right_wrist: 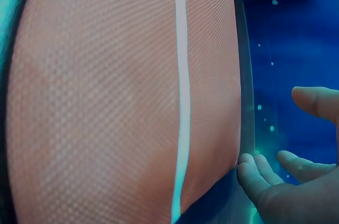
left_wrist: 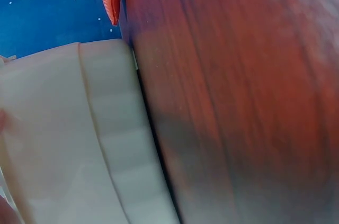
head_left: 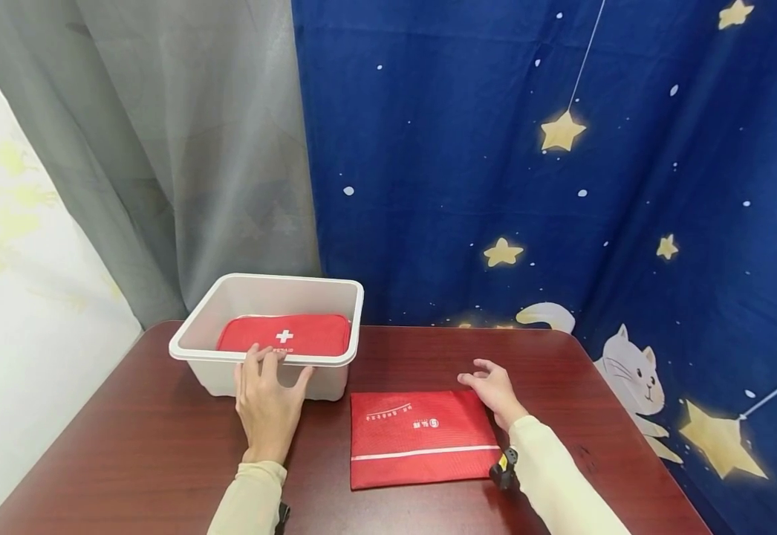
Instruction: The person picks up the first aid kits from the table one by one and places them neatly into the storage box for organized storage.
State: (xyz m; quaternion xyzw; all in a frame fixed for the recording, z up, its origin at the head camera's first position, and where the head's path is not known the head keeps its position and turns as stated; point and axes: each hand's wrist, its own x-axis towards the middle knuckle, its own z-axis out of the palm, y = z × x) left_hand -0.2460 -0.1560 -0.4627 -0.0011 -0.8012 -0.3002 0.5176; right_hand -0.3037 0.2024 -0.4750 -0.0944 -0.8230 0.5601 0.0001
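Observation:
In the head view, a white plastic bin stands on the left of the table with a red first aid pouch inside, a white cross on its top. My left hand is at the bin's front rim, fingertips over the rim and thumb spread to the right before the front wall. A flat red zip bag with a white stripe and white print lies on the table. My right hand hovers beside its far right corner, thumb and fingers apart, holding nothing. The right wrist view shows these fingers near the bag's edge.
The dark red wooden table has rounded far corners. Behind it hang a grey curtain and a blue curtain with stars and a cat. A white patterned surface borders the left side.

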